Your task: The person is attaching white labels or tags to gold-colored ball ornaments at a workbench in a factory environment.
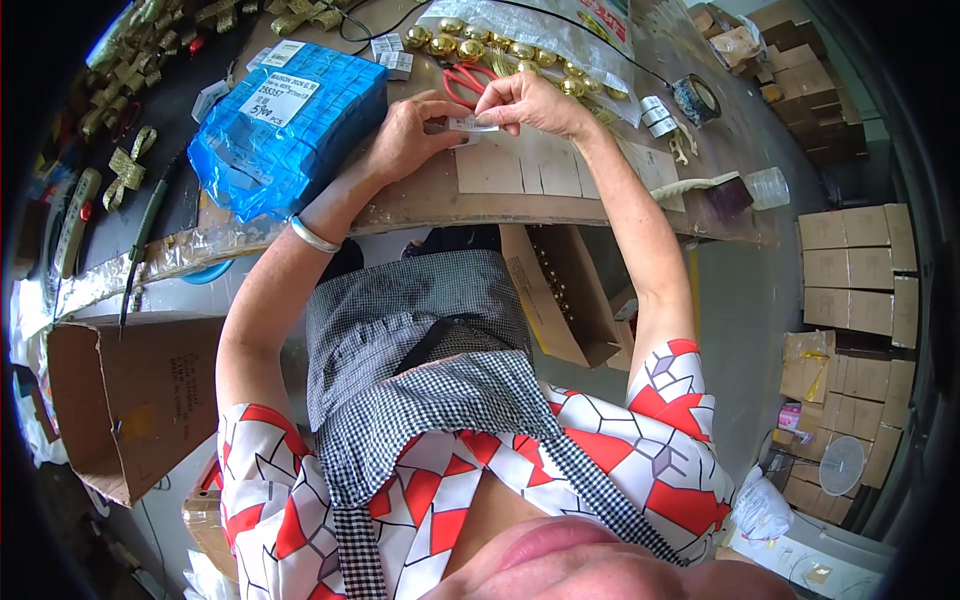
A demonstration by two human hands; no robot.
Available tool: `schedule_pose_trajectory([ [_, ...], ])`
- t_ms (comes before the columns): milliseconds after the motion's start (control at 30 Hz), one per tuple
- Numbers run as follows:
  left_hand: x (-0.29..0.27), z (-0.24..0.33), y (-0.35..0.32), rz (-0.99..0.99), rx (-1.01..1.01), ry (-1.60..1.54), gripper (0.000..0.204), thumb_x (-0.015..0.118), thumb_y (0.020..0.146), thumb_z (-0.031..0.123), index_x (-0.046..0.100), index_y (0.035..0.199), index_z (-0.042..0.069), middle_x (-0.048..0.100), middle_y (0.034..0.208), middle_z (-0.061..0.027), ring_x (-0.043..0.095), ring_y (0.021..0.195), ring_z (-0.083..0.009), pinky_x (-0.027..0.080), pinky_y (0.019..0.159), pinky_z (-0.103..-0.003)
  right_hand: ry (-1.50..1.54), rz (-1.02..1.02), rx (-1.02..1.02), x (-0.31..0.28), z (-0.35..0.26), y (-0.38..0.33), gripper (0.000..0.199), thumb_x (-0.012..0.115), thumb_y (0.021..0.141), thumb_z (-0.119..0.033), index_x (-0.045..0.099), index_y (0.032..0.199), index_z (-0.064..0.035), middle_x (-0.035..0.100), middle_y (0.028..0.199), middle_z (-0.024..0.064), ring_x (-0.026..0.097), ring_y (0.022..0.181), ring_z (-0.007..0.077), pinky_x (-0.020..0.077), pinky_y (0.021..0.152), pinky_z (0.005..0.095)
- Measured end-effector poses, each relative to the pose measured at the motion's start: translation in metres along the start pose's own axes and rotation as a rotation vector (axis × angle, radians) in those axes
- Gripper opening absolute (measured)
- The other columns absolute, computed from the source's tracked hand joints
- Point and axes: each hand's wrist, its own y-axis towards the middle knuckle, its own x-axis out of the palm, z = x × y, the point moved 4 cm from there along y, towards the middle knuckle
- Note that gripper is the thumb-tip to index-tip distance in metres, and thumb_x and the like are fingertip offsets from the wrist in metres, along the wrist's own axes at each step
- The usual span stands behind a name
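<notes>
My left hand [405, 135] and my right hand [535, 100] meet over the worktable [420, 205], both pinching a small white label strip [470, 125]. A silver bangle sits on my left wrist. Red-handled scissors [465, 80] lie just beyond the hands. A blue plastic-wrapped pack of small boxes [290, 125] with a white sticker rests to the left of my left hand. Gold round knobs [500, 48] lie in a row beyond the scissors, partly on a clear bag.
Tape rolls [695, 97] and a clear cup [768, 187] sit at the table's right. Gold ribbon bows [128, 165] lie at left. An open carton [560, 290] stands under the table, another carton [130, 395] at lower left, and stacked boxes [855, 270] at right.
</notes>
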Motion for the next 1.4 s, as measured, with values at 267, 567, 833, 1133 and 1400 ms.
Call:
schedule_pose_trajectory([
  [267, 0.001, -0.001, 0.0, 0.016, 0.013, 0.008, 0.029, 0.069, 0.075, 0.003, 0.066, 0.104, 0.001, 0.062, 0.092, -0.0063, 0.061, 0.081, -0.0136, 0.052, 0.074, -0.026, -0.05, -0.073, 0.055, 0.0, -0.005, 0.007, 0.013, 0.07, 0.08, -0.015, 0.066, 0.081, -0.003, 0.058, 0.065, -0.0023, 0.049, 0.054, 0.0038, 0.0403, 0.05, 0.0179],
  [567, 0.002, 0.001, -0.001, 0.064, 0.048, 0.005, 0.031, 0.071, 0.074, 0.004, 0.065, 0.104, 0.002, 0.061, 0.091, -0.0072, 0.062, 0.081, -0.0159, 0.052, 0.073, -0.027, 0.013, 0.122, 0.019, 0.008, 0.008, -0.005, 0.012, 0.068, 0.083, -0.014, 0.066, 0.087, -0.0031, 0.059, 0.069, -0.0022, 0.048, 0.056, 0.0028, 0.0391, 0.05, 0.0173],
  [833, 0.008, 0.012, -0.005, 0.126, 0.024, 0.187, 0.029, 0.071, 0.075, 0.014, 0.066, 0.101, 0.002, 0.055, 0.079, -0.0075, 0.057, 0.067, -0.0173, 0.048, 0.062, -0.03, 0.194, 0.405, 0.005, 0.021, 0.031, -0.013, 0.016, 0.068, 0.084, -0.016, 0.065, 0.091, -0.0027, 0.059, 0.074, -0.0027, 0.046, 0.057, 0.0021, 0.0371, 0.049, 0.0168],
  [1133, -0.009, -0.008, 0.022, -0.305, -0.297, -0.071, 0.019, 0.06, 0.087, 0.01, 0.066, 0.101, -0.001, 0.065, 0.079, -0.0015, 0.057, 0.071, -0.0057, 0.049, 0.066, -0.02, 0.199, 0.344, -0.056, 0.014, 0.03, -0.008, 0.016, 0.072, 0.08, -0.014, 0.064, 0.086, -0.002, 0.061, 0.067, -0.0016, 0.051, 0.055, 0.0032, 0.0413, 0.048, 0.0185],
  [1400, -0.009, 0.005, 0.016, -0.177, -0.288, -0.016, 0.017, 0.066, 0.08, 0.012, 0.067, 0.092, 0.0, 0.065, 0.082, -0.0004, 0.059, 0.074, -0.0054, 0.05, 0.067, -0.021, 0.069, 0.39, -0.045, 0.017, 0.024, -0.013, 0.019, 0.07, 0.083, -0.021, 0.064, 0.084, -0.0034, 0.058, 0.066, -0.0035, 0.05, 0.055, 0.0025, 0.0408, 0.048, 0.0189],
])
